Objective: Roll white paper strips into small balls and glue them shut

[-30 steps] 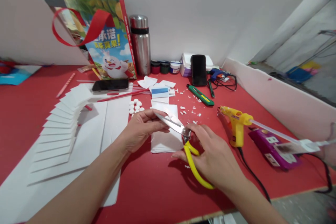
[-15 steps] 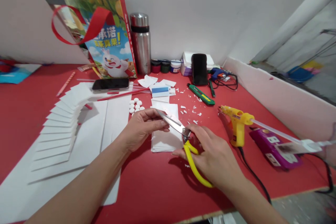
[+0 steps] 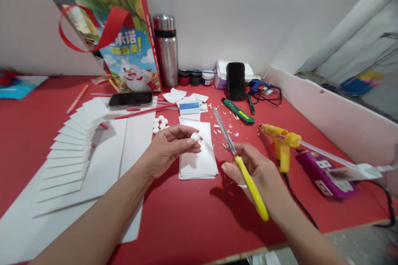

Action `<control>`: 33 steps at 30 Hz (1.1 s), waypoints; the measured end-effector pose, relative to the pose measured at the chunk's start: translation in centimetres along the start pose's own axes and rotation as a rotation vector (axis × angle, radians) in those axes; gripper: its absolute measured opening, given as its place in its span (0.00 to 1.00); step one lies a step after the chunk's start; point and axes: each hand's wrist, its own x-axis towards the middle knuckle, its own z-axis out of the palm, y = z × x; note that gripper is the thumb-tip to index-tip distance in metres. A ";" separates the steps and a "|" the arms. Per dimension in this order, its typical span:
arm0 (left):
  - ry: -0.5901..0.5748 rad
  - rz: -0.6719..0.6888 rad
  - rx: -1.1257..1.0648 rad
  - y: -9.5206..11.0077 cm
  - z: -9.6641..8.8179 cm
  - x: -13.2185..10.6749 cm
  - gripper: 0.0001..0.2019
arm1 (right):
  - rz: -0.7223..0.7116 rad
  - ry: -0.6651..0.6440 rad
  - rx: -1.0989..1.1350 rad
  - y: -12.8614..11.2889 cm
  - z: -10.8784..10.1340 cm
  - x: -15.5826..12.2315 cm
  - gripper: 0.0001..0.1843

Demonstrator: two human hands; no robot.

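Between the thumb and fingers of my left hand (image 3: 169, 145) is a small round white piece (image 3: 195, 136), above a stack of white paper (image 3: 197, 161). My right hand (image 3: 256, 174) holds yellow-handled scissors (image 3: 248, 178); their blades look closed and point up and away, apart from the white piece. Several similar round white pieces (image 3: 160, 122) lie just beyond my left hand, some hidden by it. Small white scraps (image 3: 230, 126) are scattered on the red table past the scissors.
To the left a stepped white card structure (image 3: 68, 153) stands on white sheets. A yellow glue gun (image 3: 281, 145) and a purple box (image 3: 326, 174) are at the right. Behind are a green cutter (image 3: 238, 111), two phones (image 3: 130, 99), a steel flask (image 3: 166, 51), paint jars (image 3: 195, 78) and a printed bag (image 3: 124, 45).
The scissors have come away from the white piece to the right, their blades swinging to point up and away. My left hand has stayed in about the same place.
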 end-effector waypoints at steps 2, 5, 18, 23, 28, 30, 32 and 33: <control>-0.017 0.003 -0.035 0.2 0.0 -0.1 0.13 | 0.022 -0.018 0.083 -0.2 -0.5 0.1 0.28; -0.023 -0.022 -0.086 0.3 -0.2 -0.1 0.11 | -0.025 -0.033 0.014 -1.0 -1.1 0.2 0.32; -0.009 -0.060 -0.172 0.2 -0.3 0.0 0.12 | -0.235 -0.033 -0.367 -1.3 1.2 0.4 0.39; 0.004 -0.058 -0.172 0.3 0.0 0.0 0.11 | -0.226 -0.034 -0.391 -1.8 1.5 0.4 0.39; 0.017 -0.041 -0.137 0.4 0.2 0.0 0.10 | -0.221 -0.043 -0.410 -2.2 1.4 0.4 0.38; 0.018 -0.033 -0.130 0.2 0.1 0.0 0.09 | -0.224 -0.045 -0.427 -2.2 1.4 0.4 0.38; 0.014 -0.025 -0.122 0.1 0.0 0.0 0.09 | -0.233 -0.045 -0.448 -2.3 1.5 0.5 0.38; 0.013 -0.020 -0.120 0.0 -0.1 0.1 0.08 | -0.237 -0.045 -0.461 -2.3 1.5 0.5 0.38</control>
